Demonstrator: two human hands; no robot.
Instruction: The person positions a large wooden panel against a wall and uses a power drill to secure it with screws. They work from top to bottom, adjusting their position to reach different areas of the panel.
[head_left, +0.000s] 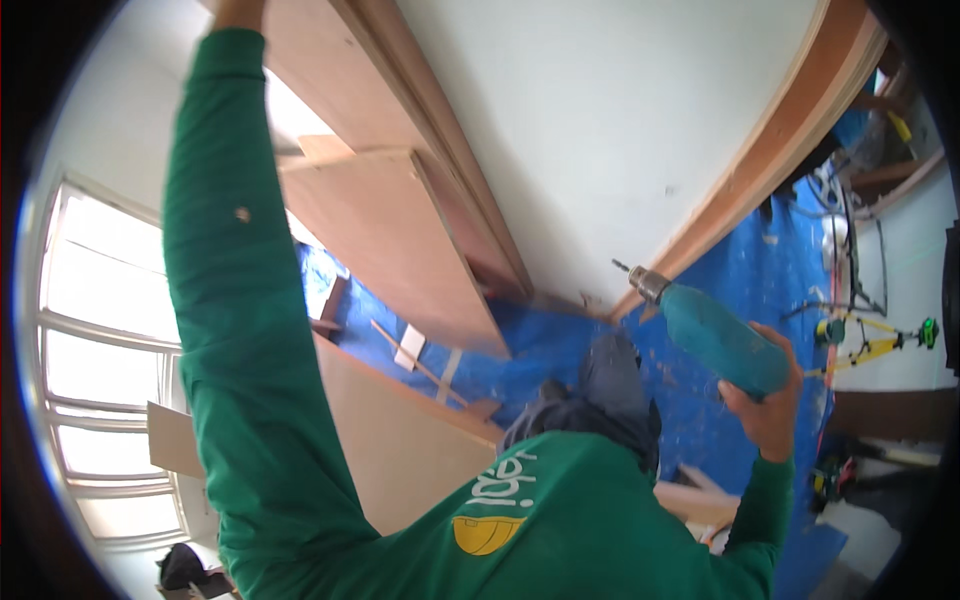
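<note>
Right grip [772, 415] is wrapped around teal drill [722, 338]; left grip's out of frame, state can't be told. Bit [620, 265] should be kept square.

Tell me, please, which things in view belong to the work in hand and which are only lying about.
For the work:
teal drill in the right grip
probably wooden panelling beside the left sleeve

Apparently lying about:
thin wooden strip on blue sheeting
white piece near it
yellow-legged tripod, standing
</note>
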